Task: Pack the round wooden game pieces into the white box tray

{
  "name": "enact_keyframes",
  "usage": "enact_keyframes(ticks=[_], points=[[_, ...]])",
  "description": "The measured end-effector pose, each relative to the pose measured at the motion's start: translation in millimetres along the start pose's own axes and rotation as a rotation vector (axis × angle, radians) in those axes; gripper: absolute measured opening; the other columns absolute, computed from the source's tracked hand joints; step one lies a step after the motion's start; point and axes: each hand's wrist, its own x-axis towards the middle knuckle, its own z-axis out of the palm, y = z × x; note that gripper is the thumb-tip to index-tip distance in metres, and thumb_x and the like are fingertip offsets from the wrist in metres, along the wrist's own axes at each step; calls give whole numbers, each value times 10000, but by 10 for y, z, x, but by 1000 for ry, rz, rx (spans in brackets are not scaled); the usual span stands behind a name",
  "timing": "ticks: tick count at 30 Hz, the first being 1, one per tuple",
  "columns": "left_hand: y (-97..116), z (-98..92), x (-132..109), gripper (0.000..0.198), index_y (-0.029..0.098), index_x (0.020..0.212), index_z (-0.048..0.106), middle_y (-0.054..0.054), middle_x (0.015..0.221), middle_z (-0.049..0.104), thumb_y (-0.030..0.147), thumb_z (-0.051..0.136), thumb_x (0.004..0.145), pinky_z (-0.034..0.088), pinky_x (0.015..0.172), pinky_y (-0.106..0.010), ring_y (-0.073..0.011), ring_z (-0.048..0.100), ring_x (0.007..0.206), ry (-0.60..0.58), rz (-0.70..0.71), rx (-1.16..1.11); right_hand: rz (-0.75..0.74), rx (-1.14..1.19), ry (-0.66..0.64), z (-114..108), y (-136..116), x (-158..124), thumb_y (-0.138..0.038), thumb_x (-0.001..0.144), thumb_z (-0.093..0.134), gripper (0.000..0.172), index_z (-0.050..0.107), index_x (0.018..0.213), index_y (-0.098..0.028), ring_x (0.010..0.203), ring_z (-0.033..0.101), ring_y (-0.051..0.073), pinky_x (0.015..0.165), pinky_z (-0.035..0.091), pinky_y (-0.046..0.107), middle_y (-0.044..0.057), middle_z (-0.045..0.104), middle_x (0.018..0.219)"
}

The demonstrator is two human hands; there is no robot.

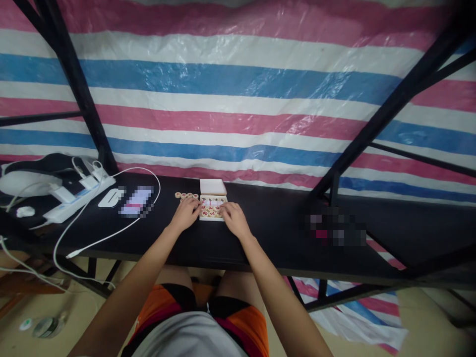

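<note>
A small white box [212,217] stands on the black desktop with its lid [213,186] tipped back behind it. Round wooden Chinese chess pieces [210,212] with red and dark characters fill it in rows. Across the pieces lies a thin whitish strip [211,203], its ends meeting my fingertips. My left hand [187,214] is at the box's left side, fingers closed at the strip's left end. From the right, my right hand [236,219] reaches over the rim, fingers curled at the strip's other end. More chess pieces [190,196] lie just beyond my left hand.
On the left are a phone [137,202], a white flat case [110,198], a power strip [80,198] with plugs, and a looping white cable [107,241]. Black metal posts [366,126] flank the desk. A striped plastic sheet [238,121] hangs behind. A blurred-out item [336,229] lies right.
</note>
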Motion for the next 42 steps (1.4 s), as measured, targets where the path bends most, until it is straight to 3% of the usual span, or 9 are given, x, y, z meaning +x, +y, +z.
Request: enact_keyframes(ticks=[3,7,16,25,28,31,34,37,42], points=[[-101,-57,-8,262,180,1028,656,-84,1117,627,230,434,897,424,923,-395,-252,529,1063,50,-173,126,134,65,101,-14,120,0,-318,895,399,280,646,933,-189,920,556,229,865,421,363,88,645,954],[-152,-115,-33,275,183,1052,652,-112,1175,593,254,445,886,443,857,-415,-280,531,1022,-38,-307,282,281,142,137,-20,249,-4,-338,865,407,278,640,888,-190,851,589,216,813,440,345,78,655,897],[-160,-145,-61,325,200,1127,630,-113,1156,584,211,445,860,447,843,-372,-270,532,1027,-42,-382,357,262,154,72,10,255,-23,-307,809,433,238,638,870,-201,819,600,199,784,445,322,58,670,878],[-196,-242,-81,210,186,975,644,-114,944,655,206,491,834,461,783,-363,-267,584,912,-32,-446,359,244,123,76,-13,229,-17,-287,818,434,222,630,868,-195,805,594,199,788,449,329,59,657,849],[-162,-233,-64,213,183,1006,636,-102,962,663,232,500,850,466,808,-360,-246,596,901,75,-366,201,185,68,86,-30,177,-22,-279,842,429,223,628,886,-189,827,583,209,807,455,346,70,634,864],[-55,-165,-43,234,196,1049,620,-65,1029,665,309,519,872,475,829,-311,-190,607,900,140,-148,-139,47,12,91,-55,44,-35,-286,891,404,256,615,996,-186,952,561,227,875,450,368,101,606,995],[88,-78,-38,212,197,940,656,-43,973,680,367,553,864,475,836,-293,-170,611,895,59,42,-321,-143,-23,15,-71,-130,-46,-291,921,396,282,585,1109,-203,1066,526,235,948,429,386,112,580,1103],[179,-14,-45,194,195,898,667,-33,895,690,356,565,864,469,849,-312,-168,613,869,-23,119,-341,-279,-28,-101,-70,-253,-53,-287,930,399,288,572,1150,-217,1088,522,235,969,424,405,106,586,1120],[186,43,-55,169,190,888,672,-53,949,697,318,561,872,470,861,-329,-177,613,910,-53,180,-362,-325,14,-151,-71,-300,-67,-279,940,391,276,582,1134,-232,1056,544,226,954,436,415,88,616,1091]])
